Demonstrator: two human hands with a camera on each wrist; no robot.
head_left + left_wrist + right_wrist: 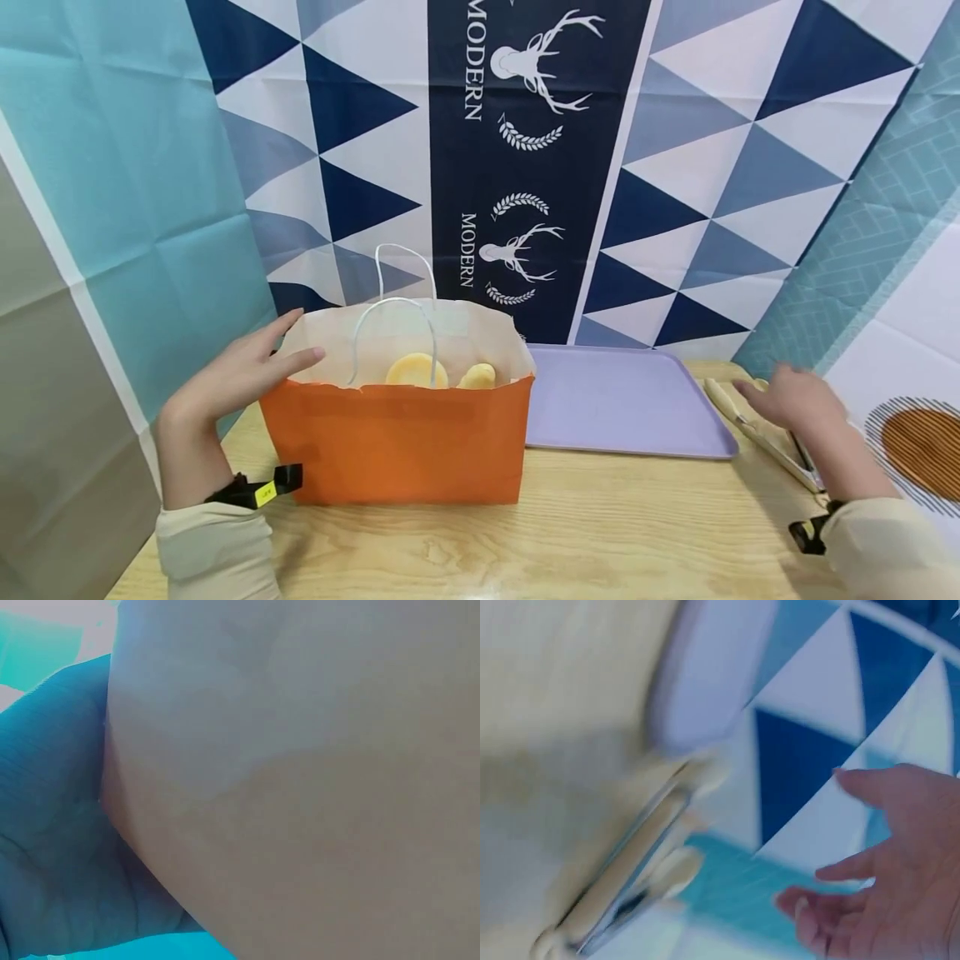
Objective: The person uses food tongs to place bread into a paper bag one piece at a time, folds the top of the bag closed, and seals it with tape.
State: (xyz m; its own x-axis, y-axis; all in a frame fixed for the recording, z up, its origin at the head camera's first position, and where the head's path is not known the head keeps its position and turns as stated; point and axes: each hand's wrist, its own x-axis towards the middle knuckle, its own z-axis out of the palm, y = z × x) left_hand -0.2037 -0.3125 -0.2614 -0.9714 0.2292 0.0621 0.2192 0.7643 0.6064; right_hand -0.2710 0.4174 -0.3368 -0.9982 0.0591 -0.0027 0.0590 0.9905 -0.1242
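Observation:
An orange paper bag (pixel 397 446) with a pale inside and white cord handles stands on the wooden table. Two yellow bread-like pieces show in it, one round (pixel 416 369) and one smaller (pixel 477 377). My left hand (pixel 243 371) rests against the bag's left side, thumb and fingers extended. In the left wrist view, the bag's wall (pixel 300 795) hides most of that hand's fingers. My right hand (pixel 798 404), slightly blurred, hovers over tongs (pixel 772 446) with metal arms and beige ends. The right wrist view shows its fingers loosely spread, apart from the tongs (pixel 630 862).
A lilac tray (pixel 618 404) lies flat between the bag and the tongs. Behind stands a patterned cloth backdrop (pixel 360 108) with triangles and deer heads. The wooden tabletop (pixel 600 525) runs along the front.

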